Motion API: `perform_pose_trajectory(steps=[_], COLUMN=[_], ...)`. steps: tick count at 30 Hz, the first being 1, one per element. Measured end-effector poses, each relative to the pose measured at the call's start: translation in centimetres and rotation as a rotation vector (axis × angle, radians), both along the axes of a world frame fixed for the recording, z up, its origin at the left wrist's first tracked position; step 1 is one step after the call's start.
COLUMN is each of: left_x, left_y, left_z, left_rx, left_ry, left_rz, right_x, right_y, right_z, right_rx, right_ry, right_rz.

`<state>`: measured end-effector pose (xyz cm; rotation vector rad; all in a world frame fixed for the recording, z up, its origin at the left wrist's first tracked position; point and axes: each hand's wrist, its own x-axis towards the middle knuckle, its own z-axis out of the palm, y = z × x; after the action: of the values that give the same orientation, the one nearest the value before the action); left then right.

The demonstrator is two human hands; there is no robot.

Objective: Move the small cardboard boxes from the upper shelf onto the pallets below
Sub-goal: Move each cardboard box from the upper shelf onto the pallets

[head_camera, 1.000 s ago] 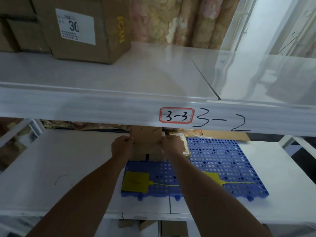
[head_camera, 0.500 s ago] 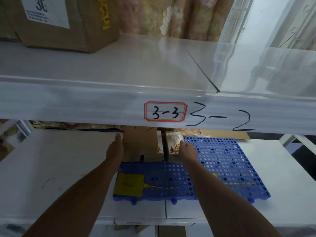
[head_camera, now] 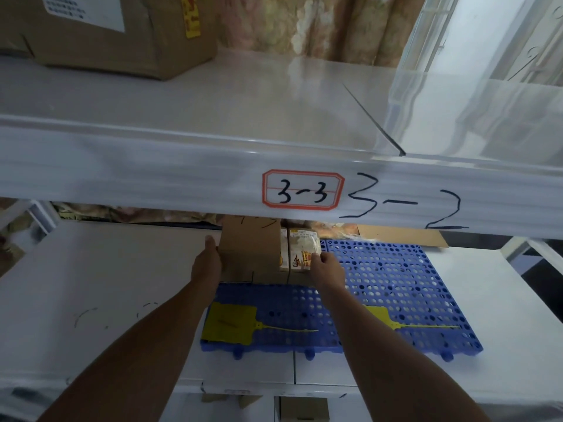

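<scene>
Box: the small cardboard box (head_camera: 249, 254) stands on the blue pallet (head_camera: 396, 293), immediately right of the left hand (head_camera: 207, 263).
Long axis: upright; the upper shelf (head_camera: 182, 141) hides its top.
Left hand: fingers straight, flat against the box's left side.
Right hand (head_camera: 327, 266): fingertips on the printed packet (head_camera: 303, 249) just right of the box; whether it grips or pushes cannot be told.
Nearer hand: left, so the release is probably its job.

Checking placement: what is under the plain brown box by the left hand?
The brown box stands on the blue perforated pallet, left hand flat against its side. Its top and anything behind are covered by the upper shelf's front rail.
</scene>
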<state>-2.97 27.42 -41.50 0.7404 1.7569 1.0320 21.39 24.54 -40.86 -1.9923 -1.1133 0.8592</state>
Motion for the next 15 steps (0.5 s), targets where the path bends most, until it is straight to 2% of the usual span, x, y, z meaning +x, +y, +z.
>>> perform_pose_trajectory(steps=[4,7,11,15], left_x=[-0.5,-0.7,-0.4,-1.0], left_y=[0.1,0.0,-0.8,-3.3], left_z=[-0.8,-0.5,0.8,3.8], left_rx=[0.006,0.021,0.035,0.023], left_ry=[-0.108,-0.115,0.028,0.322], left_rz=[-0.021,-0.044,-0.035,-0.096], right_x=[0.1,0.1,0.3,0.1], right_y=[-0.1,-0.3,-1.4,-2.8], right_z=[-0.1,0.3,1.6,3.2], right_rx=[-0.001,-0.010,-0.020,0.012], right_ry=[0.004,0.016,-0.043,-0.295], right_rz=[0.015,0.025,0.032,0.169])
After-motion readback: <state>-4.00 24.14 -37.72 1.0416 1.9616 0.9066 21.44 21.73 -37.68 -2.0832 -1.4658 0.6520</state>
